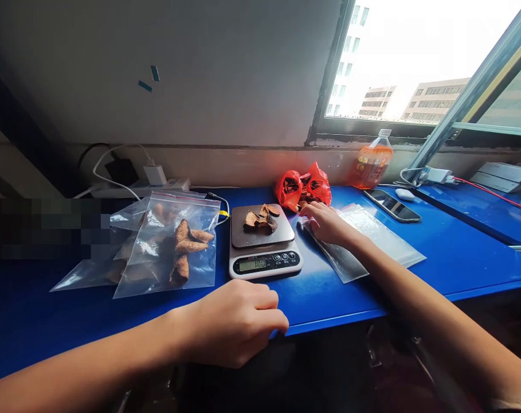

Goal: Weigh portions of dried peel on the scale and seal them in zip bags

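Note:
My left hand hovers at the table's front edge, before the scale, its fingers curled in and nothing seen in them. A small digital scale carries several brown, curled pieces of dried peel on its metal plate; its lit display seems to read 100. My right hand reaches to the mouth of a red plastic bag that contains more dried pieces. Its fingers are loosely bent and slightly apart, with no piece visible in them. Beneath that hand lie clear, flat zip bags.
Left of the scale, filled zip bags of dried pieces overlap on the blue table. Behind them are a charger and cables. A drink bottle, a phone and a white earphone case stand or lie at the back right.

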Action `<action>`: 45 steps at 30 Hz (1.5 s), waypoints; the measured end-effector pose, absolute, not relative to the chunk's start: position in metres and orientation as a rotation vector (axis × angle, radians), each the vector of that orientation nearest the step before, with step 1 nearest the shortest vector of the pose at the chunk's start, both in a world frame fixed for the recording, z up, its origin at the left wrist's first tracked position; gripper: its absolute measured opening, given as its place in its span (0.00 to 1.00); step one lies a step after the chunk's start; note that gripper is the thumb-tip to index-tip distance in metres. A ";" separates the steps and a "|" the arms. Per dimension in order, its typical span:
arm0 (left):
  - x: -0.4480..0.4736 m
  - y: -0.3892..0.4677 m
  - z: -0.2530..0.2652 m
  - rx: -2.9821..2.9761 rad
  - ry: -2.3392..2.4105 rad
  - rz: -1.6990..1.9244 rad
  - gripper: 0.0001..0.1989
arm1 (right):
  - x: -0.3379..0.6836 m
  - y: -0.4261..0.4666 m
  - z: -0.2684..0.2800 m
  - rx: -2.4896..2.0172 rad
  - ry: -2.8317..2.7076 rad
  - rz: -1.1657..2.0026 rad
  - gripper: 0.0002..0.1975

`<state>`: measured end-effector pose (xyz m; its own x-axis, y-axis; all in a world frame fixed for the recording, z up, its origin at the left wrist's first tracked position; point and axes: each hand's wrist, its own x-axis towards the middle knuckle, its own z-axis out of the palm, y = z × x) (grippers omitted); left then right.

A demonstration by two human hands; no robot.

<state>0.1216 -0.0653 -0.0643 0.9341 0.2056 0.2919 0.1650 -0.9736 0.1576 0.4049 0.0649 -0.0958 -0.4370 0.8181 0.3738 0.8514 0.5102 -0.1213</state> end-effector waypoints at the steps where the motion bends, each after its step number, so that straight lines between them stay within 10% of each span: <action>1: 0.121 -0.064 -0.064 2.954 0.299 0.454 0.11 | 0.404 0.065 -0.097 -1.366 -2.358 -0.129 0.15; 23: 0.123 -0.082 -0.066 2.517 0.493 1.152 0.12 | 0.320 -0.104 -0.061 -0.823 -1.982 0.579 0.09; 45: 0.118 -0.074 -0.049 2.369 0.250 0.642 0.05 | 0.340 -0.129 -0.037 -0.870 -2.104 1.250 0.05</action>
